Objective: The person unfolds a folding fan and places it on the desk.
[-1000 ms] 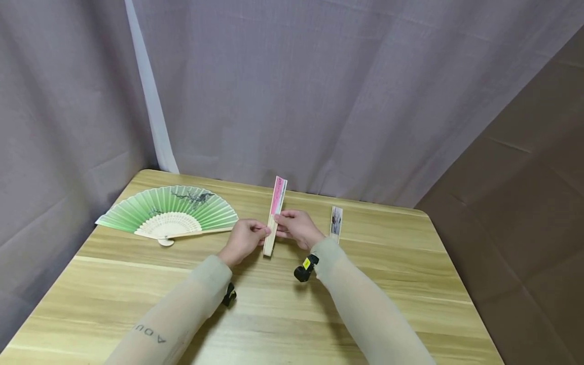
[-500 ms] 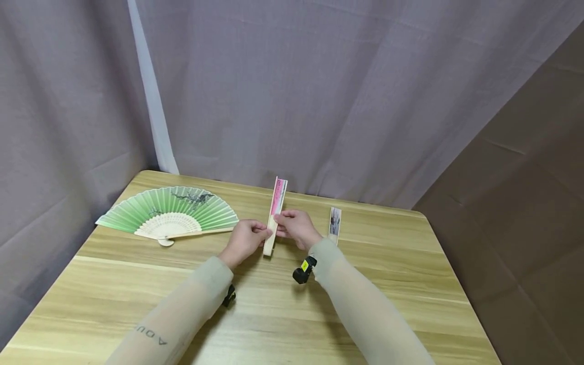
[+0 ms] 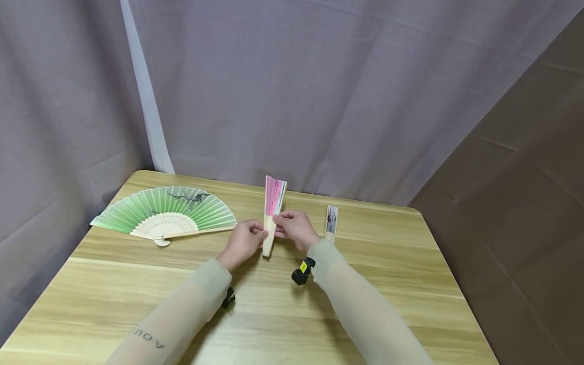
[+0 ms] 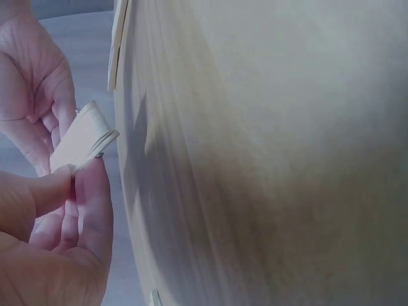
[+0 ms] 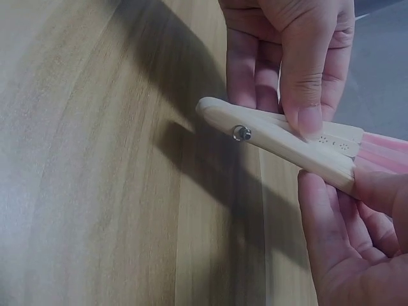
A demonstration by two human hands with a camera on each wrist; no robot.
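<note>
A pink folding fan (image 3: 272,213) with pale wooden ribs is held just above the wooden table (image 3: 283,324), its pink leaf slightly spread at the far end. My left hand (image 3: 261,234) pinches the ribs from the left and my right hand (image 3: 279,227) pinches them from the right, near the lower half. In the right wrist view the fan's metal rivet (image 5: 241,132) shows on the wooden guard (image 5: 287,143), with a thumb (image 5: 309,95) pressing on top. The left wrist view shows the fan's butt end (image 4: 83,137) between fingers (image 4: 89,204).
An open green fan (image 3: 166,214) lies flat at the table's back left. A closed fan (image 3: 331,222) with a dark print lies to the right of my right hand. Grey curtains hang behind the table; brown material stands to the right.
The pink fan's far end has spread a little to the left, where before it was fully closed. Both hands keep the same grip and place.
</note>
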